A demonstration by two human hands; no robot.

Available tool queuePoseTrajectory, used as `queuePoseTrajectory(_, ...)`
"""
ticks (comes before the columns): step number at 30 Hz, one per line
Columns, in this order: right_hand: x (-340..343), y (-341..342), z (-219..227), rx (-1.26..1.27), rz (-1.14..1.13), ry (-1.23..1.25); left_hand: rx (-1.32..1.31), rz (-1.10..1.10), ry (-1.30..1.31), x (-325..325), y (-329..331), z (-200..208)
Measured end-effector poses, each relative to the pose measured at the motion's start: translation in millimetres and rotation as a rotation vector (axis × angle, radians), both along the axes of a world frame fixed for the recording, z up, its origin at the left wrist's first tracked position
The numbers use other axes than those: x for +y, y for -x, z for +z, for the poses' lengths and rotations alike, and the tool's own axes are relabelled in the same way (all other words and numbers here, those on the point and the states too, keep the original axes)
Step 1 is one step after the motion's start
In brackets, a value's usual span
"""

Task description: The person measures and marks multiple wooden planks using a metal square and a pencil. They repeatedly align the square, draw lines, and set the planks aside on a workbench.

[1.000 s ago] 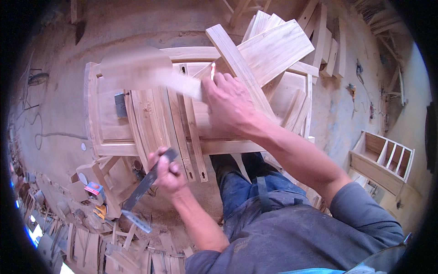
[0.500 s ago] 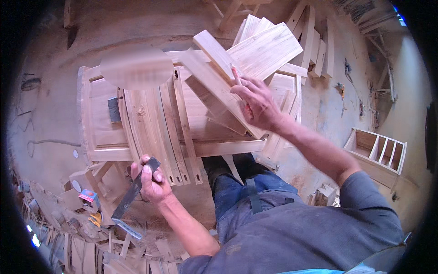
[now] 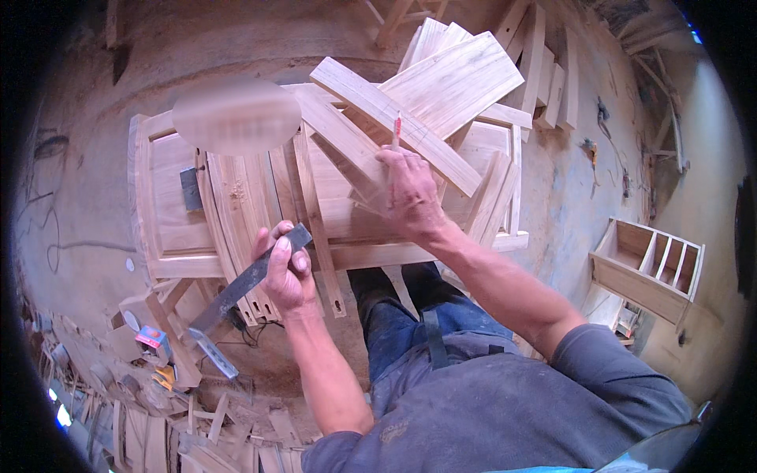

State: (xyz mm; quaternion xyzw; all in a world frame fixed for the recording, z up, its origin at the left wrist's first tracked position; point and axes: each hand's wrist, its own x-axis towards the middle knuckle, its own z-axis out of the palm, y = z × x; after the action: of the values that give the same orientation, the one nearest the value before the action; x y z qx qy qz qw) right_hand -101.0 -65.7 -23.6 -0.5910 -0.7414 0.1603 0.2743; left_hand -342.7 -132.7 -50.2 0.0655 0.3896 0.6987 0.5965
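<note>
My left hand (image 3: pixel 285 268) is closed round the dark arm of a carpenter's square (image 3: pixel 244 288); its shiny metal arm (image 3: pixel 214 355) points down toward the floor. My right hand (image 3: pixel 412 193) grips a red-and-white pencil (image 3: pixel 397 128), tip pointing away from me. Beside that hand, a light wooden board (image 3: pixel 426 142) lies slantwise on top of the pile, with faint lines across its face. Another narrow board (image 3: pixel 335 130) slants under the right hand, which partly hides it. Whether the right fingers also touch that wood I cannot tell.
Long slotted rails (image 3: pixel 315 213) lie across a panelled wooden frame (image 3: pixel 169 268) before me. Wide boards (image 3: pixel 457 83) are stacked at the far right. A blurred oval patch covers the far left. A slatted wooden box (image 3: pixel 643 268) stands on the right; a small red-and-blue box (image 3: pixel 152 340) sits at left.
The top board has turned to a flatter slant, its near end swinging right. My right hand has shifted left off it, pencil still held. My left hand has moved right and slightly away with the square.
</note>
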Motion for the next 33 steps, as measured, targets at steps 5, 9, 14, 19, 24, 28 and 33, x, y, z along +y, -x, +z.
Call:
queuePoseTrajectory(5,14,36,-1,0.106,-0.084,0.015,-0.025,-0.013,-0.045,27,-22,-19)
queuePoseTrajectory(9,11,32,4,0.141,-0.073,-0.043,-0.039,-0.004,-0.014,54,-45,-27)
queuePoseTrajectory(14,-9,1,28,0.245,-0.127,0.064,-0.01,-0.036,0.024,87,-70,-34)
queuePoseTrajectory(19,-9,-11,37,0.363,0.007,0.022,0.007,-0.039,-0.056,105,-73,-51)
queuePoseTrajectory(24,3,-15,34,0.396,0.112,0.134,0.045,-0.024,-0.093,113,-71,-62)
queuePoseTrajectory(28,16,-9,34,0.434,0.12,0.102,0.068,-0.028,-0.099,115,-68,-65)
queuePoseTrajectory(33,31,-4,22,0.488,0.128,0.099,0.073,-0.029,-0.087,115,-69,-63)
